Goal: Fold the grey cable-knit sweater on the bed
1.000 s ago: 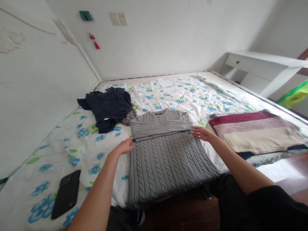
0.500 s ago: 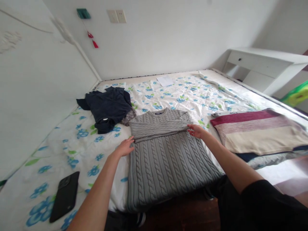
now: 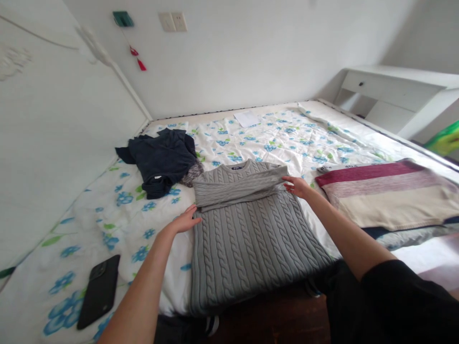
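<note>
A grey cable-knit sweater (image 3: 247, 253) lies flat and face down on the bed, with one sleeve folded straight across its upper part (image 3: 236, 188). My right hand (image 3: 297, 187) rests with spread fingers at the sweater's right edge, just below the shoulder. My left hand (image 3: 185, 220) is at the left edge, fingertips by the end of the folded sleeve. Neither hand visibly grips the knit.
The flowered quilt (image 3: 287, 138) covers the bed. A crumpled navy garment (image 3: 159, 160) lies beyond the sweater, a black phone (image 3: 98, 291) to its left, and a folded striped knit (image 3: 385, 193) to its right. A white paper (image 3: 246, 119) lies near the wall.
My right hand has slid a little up the sweater's right edge toward the shoulder. My left hand has barely moved. The view has shifted slightly.
</note>
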{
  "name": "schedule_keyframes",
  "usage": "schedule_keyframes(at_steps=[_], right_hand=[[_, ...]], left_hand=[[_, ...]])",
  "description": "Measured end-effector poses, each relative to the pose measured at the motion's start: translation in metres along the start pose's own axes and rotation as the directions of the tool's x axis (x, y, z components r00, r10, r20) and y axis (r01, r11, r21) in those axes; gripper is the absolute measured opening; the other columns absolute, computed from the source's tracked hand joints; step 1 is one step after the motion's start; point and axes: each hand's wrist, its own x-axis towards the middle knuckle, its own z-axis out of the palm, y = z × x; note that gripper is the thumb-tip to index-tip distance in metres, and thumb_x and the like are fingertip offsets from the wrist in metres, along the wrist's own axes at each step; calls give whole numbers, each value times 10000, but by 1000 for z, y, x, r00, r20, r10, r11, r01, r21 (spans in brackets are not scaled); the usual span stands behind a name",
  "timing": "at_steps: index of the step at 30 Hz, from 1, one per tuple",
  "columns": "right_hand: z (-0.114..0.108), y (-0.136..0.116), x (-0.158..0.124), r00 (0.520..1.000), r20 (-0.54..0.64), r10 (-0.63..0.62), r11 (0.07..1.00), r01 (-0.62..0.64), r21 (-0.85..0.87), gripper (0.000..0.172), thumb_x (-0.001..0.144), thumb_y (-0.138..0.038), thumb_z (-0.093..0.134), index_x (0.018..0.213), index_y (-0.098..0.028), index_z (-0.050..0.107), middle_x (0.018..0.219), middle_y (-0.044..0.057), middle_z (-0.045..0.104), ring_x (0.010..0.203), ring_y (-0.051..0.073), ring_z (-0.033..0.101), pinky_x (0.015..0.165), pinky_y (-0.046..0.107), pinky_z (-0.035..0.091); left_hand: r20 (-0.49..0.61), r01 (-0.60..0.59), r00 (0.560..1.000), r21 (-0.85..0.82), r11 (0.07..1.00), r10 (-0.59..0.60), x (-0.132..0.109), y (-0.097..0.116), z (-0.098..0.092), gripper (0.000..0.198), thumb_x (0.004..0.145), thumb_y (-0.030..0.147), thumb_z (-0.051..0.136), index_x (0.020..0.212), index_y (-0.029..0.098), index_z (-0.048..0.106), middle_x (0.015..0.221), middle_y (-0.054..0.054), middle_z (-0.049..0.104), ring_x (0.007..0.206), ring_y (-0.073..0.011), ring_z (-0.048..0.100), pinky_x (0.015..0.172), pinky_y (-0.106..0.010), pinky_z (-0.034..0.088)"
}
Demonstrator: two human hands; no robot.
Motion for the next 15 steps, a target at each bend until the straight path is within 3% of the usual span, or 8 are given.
schedule_keyframes(at_steps=[3,8,12,15], right_hand=[[-3,16,2,994,-33,101,993,-103,-61,193,976,-171,747,1158,-234,764,1189,68,804,748,136,729,539,185,534],[-6,14,8,998,-22,65,996,-66,-56,104,1007,-201,759,1098,-237,724,1110,48,784,779,130,749,623,188,596],[-13,12,15,994,-73,79,990,-86,-109,188,975,-214,808,1144,-233,728,1026,68,774,694,138,702,541,205,575],[-15,14,16,995,-84,58,991,-68,-117,204,963,-203,819,1148,-229,739,1094,83,786,692,126,704,551,203,586]], left_hand=[[44,-8,999,32,999,6,-2,7,-4,911,802,756,741,1489,156,753,1742,-243,595,1698,-432,466,1383,-483,416],[102,-19,995,81,997,11,-3,11,-13,935,816,849,689,1446,164,781,1730,-228,614,1673,-421,503,1373,-469,426],[139,-53,990,100,994,39,-6,11,-13,711,832,700,700,1319,194,811,1608,-196,728,1551,-390,640,1329,-451,482],[8,-57,998,144,988,56,-8,16,-12,549,856,519,653,1271,205,829,1505,-178,776,1411,-364,733,1284,-440,528]])
